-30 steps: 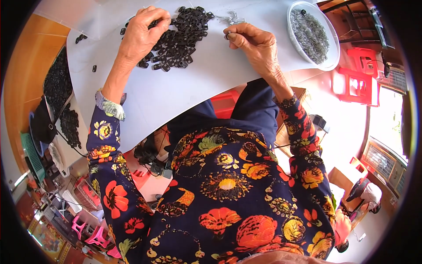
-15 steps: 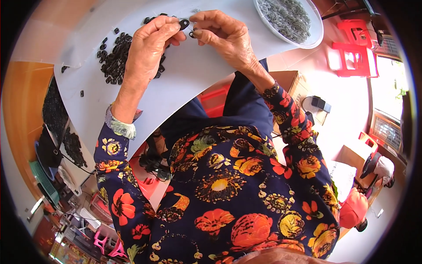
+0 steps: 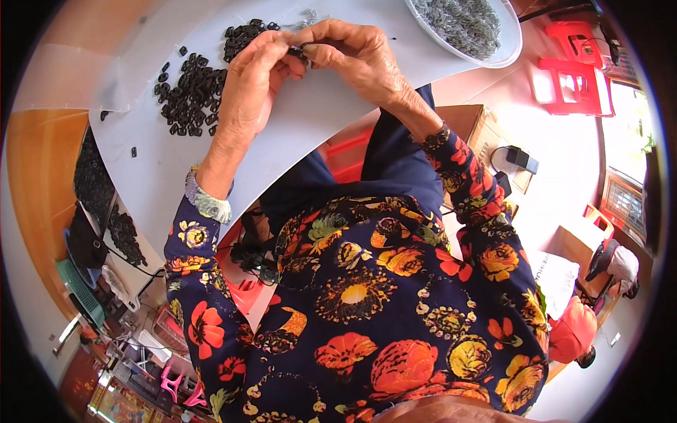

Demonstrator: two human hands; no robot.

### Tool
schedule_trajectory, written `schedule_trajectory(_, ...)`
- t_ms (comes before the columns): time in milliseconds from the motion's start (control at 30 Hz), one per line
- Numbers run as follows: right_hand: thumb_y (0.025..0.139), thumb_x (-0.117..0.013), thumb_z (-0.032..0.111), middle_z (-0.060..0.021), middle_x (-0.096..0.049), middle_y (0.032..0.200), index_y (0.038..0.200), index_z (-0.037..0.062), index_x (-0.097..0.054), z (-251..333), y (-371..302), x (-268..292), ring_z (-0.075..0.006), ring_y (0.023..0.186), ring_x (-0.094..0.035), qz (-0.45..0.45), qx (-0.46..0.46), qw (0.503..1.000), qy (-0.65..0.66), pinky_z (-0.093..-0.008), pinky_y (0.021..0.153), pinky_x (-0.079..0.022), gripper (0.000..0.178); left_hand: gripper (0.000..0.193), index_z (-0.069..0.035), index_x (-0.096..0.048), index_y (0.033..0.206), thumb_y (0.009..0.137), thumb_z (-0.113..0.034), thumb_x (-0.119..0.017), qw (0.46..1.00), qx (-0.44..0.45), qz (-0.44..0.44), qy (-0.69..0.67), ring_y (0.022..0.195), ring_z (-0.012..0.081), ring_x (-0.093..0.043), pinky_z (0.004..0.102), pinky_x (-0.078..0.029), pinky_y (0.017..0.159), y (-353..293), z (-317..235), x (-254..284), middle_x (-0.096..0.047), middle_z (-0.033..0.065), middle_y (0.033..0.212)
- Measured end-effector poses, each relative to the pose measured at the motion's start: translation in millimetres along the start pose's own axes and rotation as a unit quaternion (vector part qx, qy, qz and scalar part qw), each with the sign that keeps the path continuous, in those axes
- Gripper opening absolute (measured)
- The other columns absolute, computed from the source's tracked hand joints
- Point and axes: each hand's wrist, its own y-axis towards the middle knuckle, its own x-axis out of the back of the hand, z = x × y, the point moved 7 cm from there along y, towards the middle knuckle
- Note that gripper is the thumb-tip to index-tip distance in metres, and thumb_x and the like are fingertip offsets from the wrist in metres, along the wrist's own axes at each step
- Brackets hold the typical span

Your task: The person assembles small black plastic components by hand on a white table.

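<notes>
A: What has just changed above the white worktop?
B: The left hand and right hand, apart a moment ago, each with a piece, now meet fingertip to fingertip.
A: What are the fingers doing?
B: Both pinch closed on a small dark part, held over the worktop, inward from its near edge; whether the pieces have joined is hidden.
A: Meaning?
B: Seemingly, both hands now work at one spot. Loose black pieces lie toward the worktop's left edge; a bowl of wiry metal bits sits rightward, by the near edge
</notes>
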Motion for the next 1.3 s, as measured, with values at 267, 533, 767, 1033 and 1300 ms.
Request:
schedule_trajectory(267, 0.089, -0.057, 0.006, -0.0005, -0.064, 0.083, 0.107, -0.0011, -0.063, -2.9, 2.2, 8.8, -0.0059, 0.076, -0.057, -0.051, 0.030, 0.998, -0.002, -0.0220, 0.073, -0.049, 0.021, 0.010, -0.003, -0.061, 0.090, 0.089, -0.008, -0.052, 0.982, -0.120, -0.017, 0.142, 0.072, 0.0072, -0.054, 0.0225, -0.044, 0.069, 0.6, -22.5, -2.0, -0.057, -0.0002, 0.079)
schedule_trajectory(533, 0.088, -0.058, 0.006, -0.0018, -0.065, 0.087, 0.106, -0.0022, -0.063, 0.6, -0.8, 2.7, -0.0045, 0.079, -0.058, -0.025, 0.021, 0.999, -0.004, -0.0212, 0.075, -0.049, 0.020, 0.014, -0.002, -0.055, 0.102, 0.089, -0.007, -0.051, 0.956, -0.160, 0.013, 0.248, 0.071, 0.0074, -0.056, 0.0213, -0.046, 0.070, -0.4, -31.3, -7.1, -0.058, 0.0017, 0.081)
schedule_trajectory(767, 0.088, -0.059, 0.005, -0.0021, -0.065, 0.089, 0.108, -0.0017, -0.061, -0.9, 0.1, 10.1, -0.0064, 0.084, -0.060, -0.052, 0.040, 0.998, -0.010, -0.0225, 0.078, -0.050, 0.021, 0.017, -0.002, -0.055, 0.104, 0.089, -0.008, -0.051, 0.964, -0.136, 0.005, 0.228, 0.076, 0.0086, -0.061, 0.0219, -0.048, 0.075, 2.3, -35.0, 1.2, -0.062, 0.0031, 0.081)
schedule_trajectory(1033, 0.087, -0.060, 0.004, -0.0031, -0.065, 0.090, 0.111, -0.0008, -0.057, 0.0, -1.0, 7.2, -0.0078, 0.086, -0.061, -0.046, 0.020, 0.999, -0.002, -0.0236, 0.079, -0.050, 0.024, 0.018, -0.001, -0.056, 0.104, 0.091, -0.011, -0.049, 0.957, -0.140, -0.016, 0.253, 0.074, 0.0061, -0.055, 0.0182, -0.041, 0.069, 3.3, -38.6, -3.8, -0.062, 0.0028, 0.084)
schedule_trajectory(1300, 0.087, -0.060, 0.005, -0.0035, -0.065, 0.089, 0.110, 0.0003, -0.057, 2.4, -1.6, 8.6, -0.0080, 0.086, -0.062, -0.060, 0.026, 0.998, -0.005, -0.0236, 0.079, -0.051, 0.024, 0.016, 0.000, -0.056, 0.105, 0.091, -0.006, -0.051, 0.941, -0.160, -0.018, 0.298, 0.078, 0.0084, -0.059, 0.0216, -0.046, 0.073, 6.2, -40.2, -4.9, -0.061, 0.0016, 0.084)
